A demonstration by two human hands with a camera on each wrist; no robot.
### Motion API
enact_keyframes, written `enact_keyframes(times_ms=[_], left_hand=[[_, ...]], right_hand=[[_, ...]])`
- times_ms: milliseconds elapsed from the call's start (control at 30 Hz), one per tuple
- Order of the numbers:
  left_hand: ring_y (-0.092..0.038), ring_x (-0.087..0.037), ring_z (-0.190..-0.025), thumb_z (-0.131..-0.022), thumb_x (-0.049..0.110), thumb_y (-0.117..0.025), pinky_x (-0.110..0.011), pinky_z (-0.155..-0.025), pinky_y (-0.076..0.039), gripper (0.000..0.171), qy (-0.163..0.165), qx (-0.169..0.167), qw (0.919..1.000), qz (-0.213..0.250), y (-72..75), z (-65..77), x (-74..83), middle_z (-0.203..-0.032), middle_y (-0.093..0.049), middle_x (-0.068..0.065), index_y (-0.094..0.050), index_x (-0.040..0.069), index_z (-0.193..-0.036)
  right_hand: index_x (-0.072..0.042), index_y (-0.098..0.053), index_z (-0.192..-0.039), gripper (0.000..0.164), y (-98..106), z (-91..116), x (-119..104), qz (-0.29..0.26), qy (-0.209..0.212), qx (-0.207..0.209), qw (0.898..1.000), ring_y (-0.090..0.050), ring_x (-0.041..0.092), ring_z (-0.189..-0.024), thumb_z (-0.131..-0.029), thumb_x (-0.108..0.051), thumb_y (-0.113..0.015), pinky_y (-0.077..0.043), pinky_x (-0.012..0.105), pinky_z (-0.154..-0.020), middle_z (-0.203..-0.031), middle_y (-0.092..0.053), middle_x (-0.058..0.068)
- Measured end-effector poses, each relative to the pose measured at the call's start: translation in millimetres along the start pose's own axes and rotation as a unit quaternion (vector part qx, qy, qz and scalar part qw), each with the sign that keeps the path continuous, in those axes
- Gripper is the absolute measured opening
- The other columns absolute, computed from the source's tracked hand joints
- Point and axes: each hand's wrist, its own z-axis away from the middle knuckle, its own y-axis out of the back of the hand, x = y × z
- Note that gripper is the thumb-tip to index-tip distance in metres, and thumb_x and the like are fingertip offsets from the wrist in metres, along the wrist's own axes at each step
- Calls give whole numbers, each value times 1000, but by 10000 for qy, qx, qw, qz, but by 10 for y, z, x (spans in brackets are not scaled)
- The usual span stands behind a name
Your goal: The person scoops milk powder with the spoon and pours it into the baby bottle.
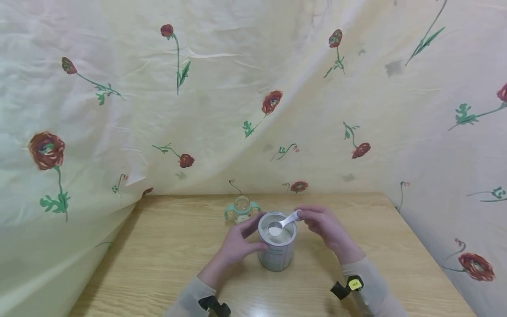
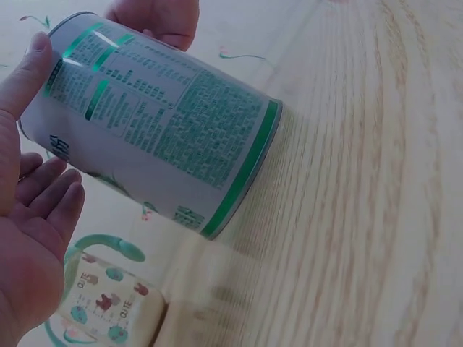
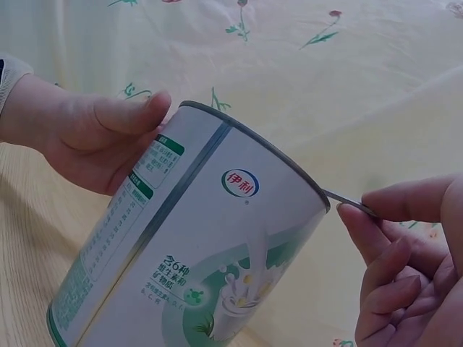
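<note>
A milk powder can [image 1: 276,256] stands upright on the table, its top uncovered and pale powder visible inside. My left hand [image 1: 239,244] holds the can's left side near the rim, thumb in front and fingers behind. In the left wrist view the thumb [image 2: 29,76] lies against the can's upper end. My right hand [image 1: 322,226] pinches the handle of a white measuring scoop [image 1: 292,218] between thumb and fingers. The scoop's bowl sits over the can's mouth with white powder in it. From the right wrist only the scoop's handle [image 3: 349,202] shows past the rim.
Behind the can, slightly left, stands a baby bottle [image 1: 242,212] with two mint-green handles and small printed pictures. The wooden table [image 1: 178,246] ends at the back and sides against a pale cloth [image 1: 214,110] with red flowers.
</note>
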Motion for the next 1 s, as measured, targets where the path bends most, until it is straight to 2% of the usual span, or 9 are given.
enact_keyframes(times_ms=[100, 200, 267, 400, 533, 667, 767, 867, 1000], left_hand=[[-44, -23, -152, -85, 7, -91, -32, -123, -37, 93, -113, 9, 9998, 145, 28, 18, -5, -166, -46, -8, -41, 5, -163], [-45, -28, -151, -86, 4, -89, -36, -123, -38, 89, -180, 138, 9994, 271, 63, 48, -4, -164, -47, -12, -42, 0, -162], [-49, -29, -149, -87, 6, -89, -41, -122, -40, 85, -101, 308, 9991, 284, 94, 72, 10, -162, -50, -11, -47, 4, -160], [-54, -30, -144, -88, 7, -88, -46, -121, -41, 75, 117, 759, 9968, 224, 181, 110, 27, -157, -57, -2, -56, 12, -156], [-55, -34, -143, -89, 2, -85, -43, -120, -43, 70, 15, 1231, 9924, 60, 295, 115, 28, -155, -60, -5, -58, 10, -153], [-57, -35, -141, -89, 2, -85, -45, -119, -43, 66, -130, 1835, 9828, -180, 413, 98, 9, -153, -60, -8, -61, 7, -150], [-55, -34, -142, -89, 7, -86, -45, -121, -41, 65, -142, 2220, 9741, -409, 503, 72, -36, -155, -58, -7, -62, 11, -150], [-50, -35, -147, -92, 15, -86, -47, -124, -37, 69, -96, 2347, 9703, -585, 580, 45, -102, -160, -53, -6, -58, 12, -154], [-43, -36, -152, -95, 26, -85, -49, -126, -33, 75, 47, 2194, 9724, -788, 649, 7, -193, -166, -45, -7, -50, 11, -160]], right_hand=[[-16, -84, -107, 12, 4, -23, 10, -267, -6, -130, 9996, -55, 8, -74, -101, -18, -73, -43, 19, -66, -89, -77, -7], [-13, -83, -108, 13, 9, -47, 33, -507, 22, -275, 9983, -52, 7, -71, -102, -15, -71, -41, 18, -61, -89, -76, -6], [-13, -83, -107, 13, 13, -68, 51, -610, 35, -357, 9975, -50, 7, -70, -103, -14, -70, -40, 17, -60, -88, -76, -5], [-16, -82, -104, 15, 14, -101, 56, -721, 43, -485, 9962, -47, 7, -68, -104, -12, -68, -37, 17, -58, -88, -75, -6], [-17, -82, -103, 17, 20, -133, 39, -699, 43, -598, 9958, -47, 7, -68, -105, -13, -65, -38, 17, -59, -86, -73, -6], [-15, -80, -103, 19, 28, -168, 29, -779, 9, -707, 9945, -48, 7, -68, -107, -12, -62, -39, 18, -60, -85, -71, -6], [-14, -80, -104, 21, 32, -192, 9, -958, -14, -816, 9920, -49, 7, -69, -108, -11, -60, -40, 18, -61, -87, -73, -6], [-15, -80, -102, 23, 24, -221, -13, -1223, -33, -953, 9879, -49, 5, -68, -108, -11, -58, -39, 16, -60, -89, -74, -6], [-17, -80, -101, 28, 11, -253, -30, -1587, -57, -1126, 9809, -47, 3, -67, -109, -8, -54, -36, 14, -58, -89, -75, -7]])
